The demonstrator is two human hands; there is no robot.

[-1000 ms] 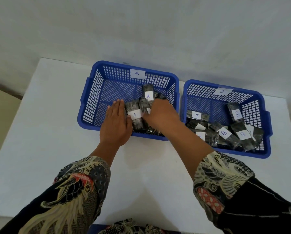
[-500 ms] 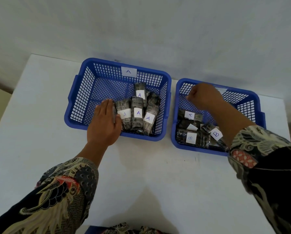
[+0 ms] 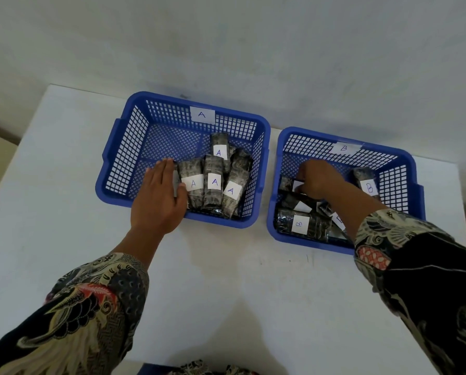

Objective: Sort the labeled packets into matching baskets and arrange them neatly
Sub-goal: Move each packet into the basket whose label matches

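The left hand (image 3: pixel 159 201) lies flat, fingers straight, pressed against the left side of the row of A packets (image 3: pixel 214 185) inside the A basket (image 3: pixel 118 169), holding nothing, just bracing them. The row stands packed toward that basket's near right corner, one more A packet (image 3: pixel 219 150) behind it. Just to the right of the A basket sits the B basket (image 3: pixel 410 169), and there the right hand (image 3: pixel 319 180) is down among the jumble, fingers curled round a dark packet (image 3: pixel 287 184) at the left wall; its white label is mostly hidden, so the letter can't be read. B packets lie loose: one B packet (image 3: pixel 301 224) flat along the near wall, another B packet (image 3: pixel 365 182) propped at the right. The risk here: if the gripped packet lifts with its foil edge snagged under the neighbours, it could drag them askew. And if that label isn't checked, a packet lands in the wrong basket.
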